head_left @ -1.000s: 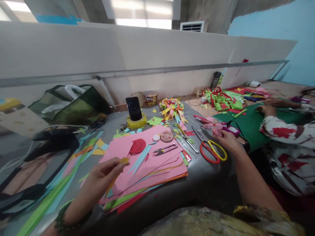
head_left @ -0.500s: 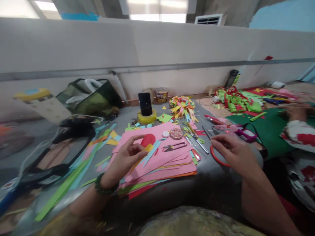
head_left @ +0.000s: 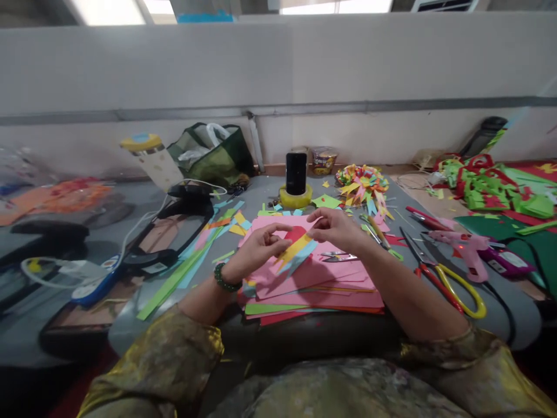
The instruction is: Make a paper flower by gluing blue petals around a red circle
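Note:
My left hand (head_left: 261, 251), thumb and fingers closed, grips a yellow paper strip (head_left: 292, 248) over the pink paper stack. Against it lies a light blue paper strip (head_left: 299, 259) with a notched end. At the strips' upper end, my right hand (head_left: 337, 228) pinches them between thumb and fingers. A red round piece (head_left: 296, 233) shows between the hands; whether it is held I cannot tell. Under both hands is the stack of pink paper sheets (head_left: 322, 296). Thread snips (head_left: 337, 257) lie on it, partly behind my right forearm. Scissors (head_left: 452, 284) with red and yellow handles rest at the right.
A pink glue gun (head_left: 467, 247) lies beyond the scissors. A phone (head_left: 296, 173) stands in a yellow tape roll (head_left: 296, 197). A colourful paper rosette (head_left: 362, 181) is behind the stack. Long green strips (head_left: 174, 284) and a black-framed item (head_left: 195, 232) lie left.
My right hand has left the scissors' handle and come over to the strips at my left hand. The view has swung left, so things appear further right.

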{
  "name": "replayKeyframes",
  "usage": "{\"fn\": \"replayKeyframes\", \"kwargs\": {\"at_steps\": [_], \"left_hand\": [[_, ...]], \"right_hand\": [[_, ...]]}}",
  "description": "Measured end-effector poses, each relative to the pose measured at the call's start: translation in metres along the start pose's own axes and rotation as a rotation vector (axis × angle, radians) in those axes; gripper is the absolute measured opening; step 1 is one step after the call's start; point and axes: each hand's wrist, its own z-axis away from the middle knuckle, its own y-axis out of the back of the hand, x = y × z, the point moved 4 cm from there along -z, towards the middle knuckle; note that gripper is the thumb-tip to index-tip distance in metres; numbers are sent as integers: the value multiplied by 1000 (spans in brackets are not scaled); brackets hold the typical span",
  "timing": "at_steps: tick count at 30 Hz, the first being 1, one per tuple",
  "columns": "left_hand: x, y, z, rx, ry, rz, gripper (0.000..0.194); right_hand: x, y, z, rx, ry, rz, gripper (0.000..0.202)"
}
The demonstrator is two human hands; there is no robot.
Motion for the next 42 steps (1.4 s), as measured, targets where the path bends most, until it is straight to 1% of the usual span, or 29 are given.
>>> {"fn": "replayKeyframes", "kwargs": {"at_steps": [2,4,9,10,12,14,18,24,29,33,36,39,42], "left_hand": [[-7,8,-3,1,63,-12,51],[-12,11,-5,-6,118,-29,50],[-12,3,-5,-108,86,-155,38],[-13,2,-4,-124,110,-146,36],[-18,-1,-3,-137,200,-80,27],[-23,-2,-2,-121,253,-14,22],[-27,-2,-3,-89,225,12,20],[-29,-6,-2,-138,265,-3,19],[-31,-9,-1,-144,276,-42,18],[-32,-9,-1,-143,283,-100,22],[-30,-8,-2,-136,258,-195,22],[-29,-9,-3,-135,217,-282,19],[-29,-10,-4,-145,209,-295,21]], "right_hand": [[8,-1,-6,-27,-93,-47,23],[15,-3,-9,-38,-149,-87,27],[23,-2,-13,-16,-159,-110,33],[25,-1,-13,-14,-156,-94,32],[28,0,-14,-11,-159,-67,31],[32,1,-14,-2,-177,-58,30],[38,5,-13,17,-189,-41,29],[41,9,-10,50,-190,110,24],[39,7,-7,61,-197,193,21],[41,6,-7,62,-157,255,21],[42,7,-8,60,-126,309,21],[42,6,-9,56,-120,355,21],[41,5,-8,59,-137,394,20]]}}
